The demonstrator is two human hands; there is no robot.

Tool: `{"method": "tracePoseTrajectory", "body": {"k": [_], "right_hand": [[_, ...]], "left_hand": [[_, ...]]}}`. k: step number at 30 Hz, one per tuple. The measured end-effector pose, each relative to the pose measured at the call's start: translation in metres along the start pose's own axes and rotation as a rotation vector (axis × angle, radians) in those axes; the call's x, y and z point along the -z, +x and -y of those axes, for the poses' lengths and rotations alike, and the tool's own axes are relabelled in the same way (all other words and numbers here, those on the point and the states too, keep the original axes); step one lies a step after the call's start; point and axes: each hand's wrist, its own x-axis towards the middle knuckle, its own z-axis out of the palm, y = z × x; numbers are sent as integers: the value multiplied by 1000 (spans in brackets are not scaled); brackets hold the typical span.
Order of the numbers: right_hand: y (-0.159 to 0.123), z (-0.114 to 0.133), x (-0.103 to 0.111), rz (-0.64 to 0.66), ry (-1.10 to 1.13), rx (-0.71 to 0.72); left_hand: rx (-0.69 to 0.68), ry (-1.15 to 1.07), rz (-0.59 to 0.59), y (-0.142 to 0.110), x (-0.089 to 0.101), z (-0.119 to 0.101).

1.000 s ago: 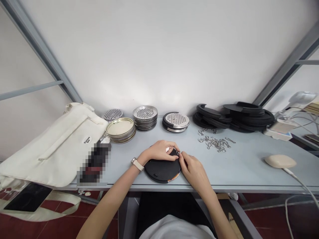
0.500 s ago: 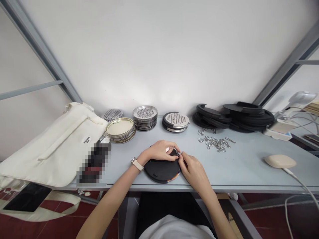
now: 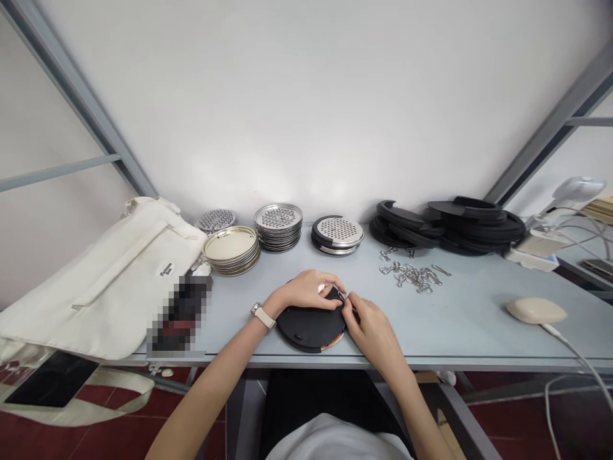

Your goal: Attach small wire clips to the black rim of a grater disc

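A round black disc (image 3: 311,327) lies flat on the desk under my hands, with a strip of orange and silver showing along its lower right edge. My left hand (image 3: 311,291) rests over its far part, fingers closed on a small metal clip (image 3: 341,296) at the disc's upper right edge. From the right, my right hand (image 3: 366,319) pinches at the same clip, thumb and index finger together. Fingertips partly hide the clip. Several loose metal clips (image 3: 416,276) lie in a heap beyond my right hand.
Along the wall stand a stack of gold lids (image 3: 231,246), a stack of perforated metal discs (image 3: 278,223), a perforated disc with black rim (image 3: 339,233) and black ring pieces (image 3: 474,227). A cream bag (image 3: 110,281) lies left; a cream mouse-shaped device (image 3: 536,310) with cable sits right.
Both hands stay at the disc's upper right edge with almost no visible movement. The view has shifted very slightly.
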Motion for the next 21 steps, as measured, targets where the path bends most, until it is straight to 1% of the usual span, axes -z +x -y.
{"method": "tracePoseTrajectory", "body": {"k": [21], "right_hand": [[0,2,1,8,45,-36]], "left_hand": [[23,-16,-4,0,0,-1]]}}
